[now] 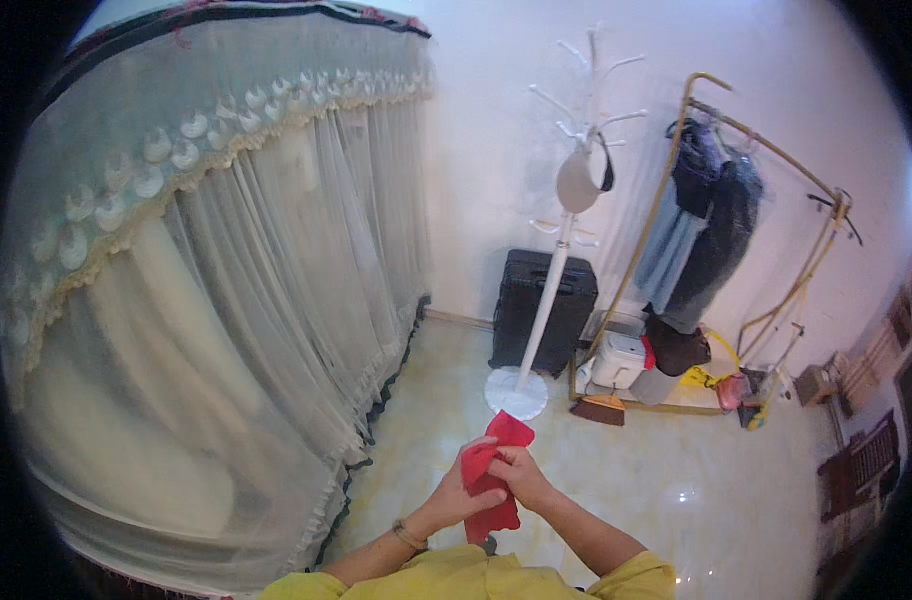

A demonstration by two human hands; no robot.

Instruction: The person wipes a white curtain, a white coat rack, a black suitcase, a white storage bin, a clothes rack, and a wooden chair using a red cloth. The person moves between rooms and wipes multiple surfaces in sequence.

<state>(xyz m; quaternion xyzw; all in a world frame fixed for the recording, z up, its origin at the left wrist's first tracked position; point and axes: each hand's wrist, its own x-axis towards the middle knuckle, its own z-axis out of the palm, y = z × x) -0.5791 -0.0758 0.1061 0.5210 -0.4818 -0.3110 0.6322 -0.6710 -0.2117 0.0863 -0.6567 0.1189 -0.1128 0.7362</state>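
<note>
A red cloth (493, 517) is gathered between my two hands in front of my yellow shirt. My left hand (456, 491) wraps its side, with the thumb laid across the front. From the right, my right hand (525, 474) pinches a fold of it near the middle. One end of the fabric sticks up past the fingers, and the other hangs below the hands. Part of the cloth is hidden by the fingers.
A lace-trimmed bed curtain (291, 247) fills the left side. Ahead stand a white coat rack (549, 307) with a visor cap (578, 182) and a black suitcase (540, 300). A gold garment rack (763, 142) with hanging clothes is at the right, a broom head (600, 410) by its base.
</note>
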